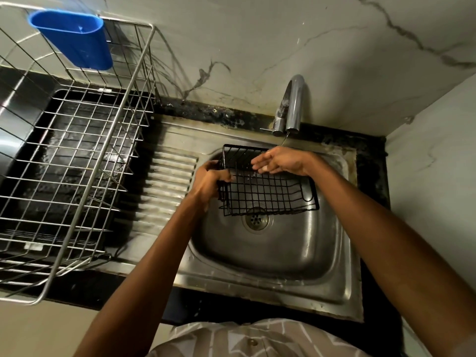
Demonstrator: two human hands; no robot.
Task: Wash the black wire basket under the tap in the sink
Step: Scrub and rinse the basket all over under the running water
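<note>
1. Far left on the dark stone desk stands a large silver wire dish rack, with a blue plastic cutlery cup hooked on its back rail. I judge it sits close enough that a wide swing of my elbow could knock it.

2. Next comes the ribbed steel drainboard, just beside my left hand. That hand is clenched round the left end of the black rectangular wire basket, fingers curled over its wires.

3. The basket hangs tilted over the stainless steel sink bowl, its lower edge above the round drain. I hold it in the air, I think, though I cannot tell for sure that no corner touches the steel.

4. My right hand lies over the basket's upper back part with fingers straight and loose, gripping nothing; whether the fingertips touch the wires I cannot tell.

5. Behind that hand rises the chrome curved tap against the marble wall. A thin stream seems to fall from its spout, but it is too faint to be sure.

6. What could go wrong, as I judge it: with one wet hand bearing the whole basket, it may slip and clatter into the bowl; water striking the tilted grid could spray onto the desk and my patterned shirt; my fingers could snag between the wires.
</note>
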